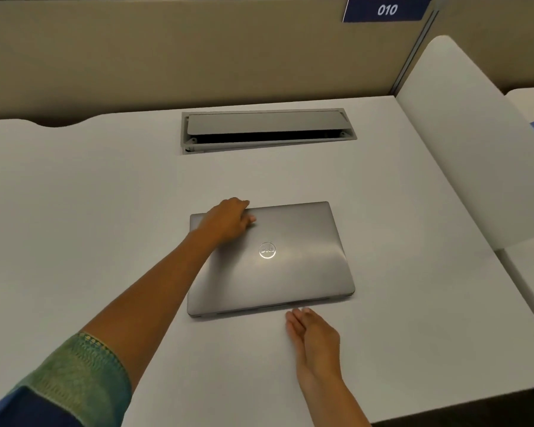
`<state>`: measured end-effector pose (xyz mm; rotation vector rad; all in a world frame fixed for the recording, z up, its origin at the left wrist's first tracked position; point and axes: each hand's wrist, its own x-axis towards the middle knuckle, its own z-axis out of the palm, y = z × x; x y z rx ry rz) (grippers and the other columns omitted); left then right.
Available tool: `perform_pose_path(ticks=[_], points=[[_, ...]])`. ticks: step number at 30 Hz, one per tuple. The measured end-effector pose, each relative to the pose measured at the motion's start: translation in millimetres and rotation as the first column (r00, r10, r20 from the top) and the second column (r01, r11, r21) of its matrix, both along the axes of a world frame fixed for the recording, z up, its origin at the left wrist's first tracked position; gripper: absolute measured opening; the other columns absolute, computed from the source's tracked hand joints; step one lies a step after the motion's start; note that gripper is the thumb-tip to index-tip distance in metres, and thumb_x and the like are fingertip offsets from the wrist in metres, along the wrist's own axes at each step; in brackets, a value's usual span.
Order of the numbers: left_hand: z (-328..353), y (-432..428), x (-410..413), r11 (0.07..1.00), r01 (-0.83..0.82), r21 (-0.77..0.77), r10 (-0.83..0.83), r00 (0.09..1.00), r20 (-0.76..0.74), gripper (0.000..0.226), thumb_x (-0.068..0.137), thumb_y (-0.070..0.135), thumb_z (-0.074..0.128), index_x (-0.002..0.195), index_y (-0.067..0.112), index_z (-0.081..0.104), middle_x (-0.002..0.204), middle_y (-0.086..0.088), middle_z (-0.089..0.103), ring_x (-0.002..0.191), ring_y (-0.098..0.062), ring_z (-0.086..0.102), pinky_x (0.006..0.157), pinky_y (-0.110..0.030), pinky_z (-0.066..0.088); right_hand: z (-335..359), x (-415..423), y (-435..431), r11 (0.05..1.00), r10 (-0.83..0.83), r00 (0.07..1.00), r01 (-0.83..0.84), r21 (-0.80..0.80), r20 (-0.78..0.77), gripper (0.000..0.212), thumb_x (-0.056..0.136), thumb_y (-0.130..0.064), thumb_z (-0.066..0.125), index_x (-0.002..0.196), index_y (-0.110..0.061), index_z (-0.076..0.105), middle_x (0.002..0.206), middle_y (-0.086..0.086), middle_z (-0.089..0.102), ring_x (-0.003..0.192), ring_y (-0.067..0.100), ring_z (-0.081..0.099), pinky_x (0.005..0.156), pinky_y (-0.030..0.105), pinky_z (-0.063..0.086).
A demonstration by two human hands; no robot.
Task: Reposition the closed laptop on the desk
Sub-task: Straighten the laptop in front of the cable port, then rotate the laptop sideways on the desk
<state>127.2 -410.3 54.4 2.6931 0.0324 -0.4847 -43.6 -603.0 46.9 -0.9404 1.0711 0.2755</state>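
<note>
A closed silver-grey laptop (290,260) with a round logo lies flat in the middle of the white desk (105,211). My left hand (228,221) reaches across its far left corner, fingers curled over the back edge and thumb on the lid. My right hand (313,334) rests flat on the desk just in front of the laptop's near edge, fingers together and pointing at that edge, fingertips close to it or just touching. It holds nothing.
A grey cable hatch (269,129) with its lid partly raised is set into the desk behind the laptop. A beige partition (167,57) with a blue "010" label (386,9) backs the desk. A white divider panel (463,134) bounds the right side.
</note>
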Motion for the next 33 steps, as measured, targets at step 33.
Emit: perform_pose_path(ticks=[33], points=[[-24.7, 35.1, -90.8, 0.688, -0.677, -0.261, 0.631, 0.736, -0.247, 0.057, 0.079, 0.044, 0.071, 0.132, 0.027, 0.056, 0.126, -0.007, 0.067, 0.113, -0.03, 0.062, 0.094, -0.041, 0.048, -18.0, 106.1, -20.7, 0.867, 0.364, 0.918, -0.274, -0.416, 0.156, 0.041, 0.078, 0.002, 0.07, 0.118, -0.002, 0.065, 0.108, 0.011, 0.069, 0.101, 0.027, 0.066, 0.097, 0.037, 0.051]])
